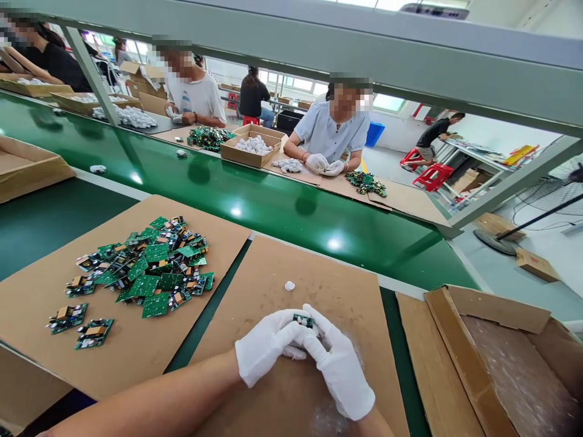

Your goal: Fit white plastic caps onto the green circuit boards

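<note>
Both gloved hands, left hand (266, 346) and right hand (339, 370), pinch one small circuit board (303, 320) together, fingers closed on it. The board pile (146, 267) sits well left of it, a white piece (289, 285) just behind.

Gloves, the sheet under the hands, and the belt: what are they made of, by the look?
Gloves, on left hand and right hand: white knit fabric, likely cotton; matte, soft wrinkles. Between them is a small circuit board, green laminate.
Sheet: brown corrugated cardboard, matte, raw cut edges.
Belt: smooth green surface, probably PVC or rubber; glossy, mirrors the ceiling lights.
</note>
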`<state>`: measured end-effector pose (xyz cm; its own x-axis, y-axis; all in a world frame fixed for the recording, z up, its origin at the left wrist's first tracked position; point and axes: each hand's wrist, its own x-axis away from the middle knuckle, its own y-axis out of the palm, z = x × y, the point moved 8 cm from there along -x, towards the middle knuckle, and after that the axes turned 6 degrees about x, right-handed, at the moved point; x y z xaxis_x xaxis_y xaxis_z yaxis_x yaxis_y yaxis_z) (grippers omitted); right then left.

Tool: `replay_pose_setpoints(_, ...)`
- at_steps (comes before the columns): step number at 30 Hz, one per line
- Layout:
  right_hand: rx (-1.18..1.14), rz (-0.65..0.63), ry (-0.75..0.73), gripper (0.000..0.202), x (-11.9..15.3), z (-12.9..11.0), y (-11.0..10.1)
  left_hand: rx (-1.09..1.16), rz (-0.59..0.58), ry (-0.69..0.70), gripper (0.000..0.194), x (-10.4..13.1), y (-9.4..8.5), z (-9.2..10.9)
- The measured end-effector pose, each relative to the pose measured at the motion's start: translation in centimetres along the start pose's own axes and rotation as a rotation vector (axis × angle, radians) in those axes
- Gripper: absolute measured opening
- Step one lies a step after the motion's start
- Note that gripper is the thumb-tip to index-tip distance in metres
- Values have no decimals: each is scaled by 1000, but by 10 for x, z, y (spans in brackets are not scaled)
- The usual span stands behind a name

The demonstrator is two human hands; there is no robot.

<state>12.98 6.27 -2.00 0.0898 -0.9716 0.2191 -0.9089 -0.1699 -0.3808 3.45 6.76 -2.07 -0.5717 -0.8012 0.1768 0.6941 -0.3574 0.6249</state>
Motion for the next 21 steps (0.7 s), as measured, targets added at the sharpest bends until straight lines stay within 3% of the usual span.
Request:
replay_pose_setpoints(3,-11,-24,16,53,1,-2,-3,0,-56,-18,36,1,5,2)
replay_pose_setpoints(7,-24,-62,-27,46,0,-6,-1,-32,-14,-33,33,1,3,-1)
replay_pose_setpoints(13,103,42,-46,39,-1,1,-5,-38,57,-39,38,1,-2,-6)
replay_pose_setpoints(17,155,-3,-97,48,0,-2,-2,41,-5,-86,32,1,2,-11)
replay_pose_setpoints(21,209,41,-49,53,-1,0,-7,238,-38,-136,38,0,1,-18)
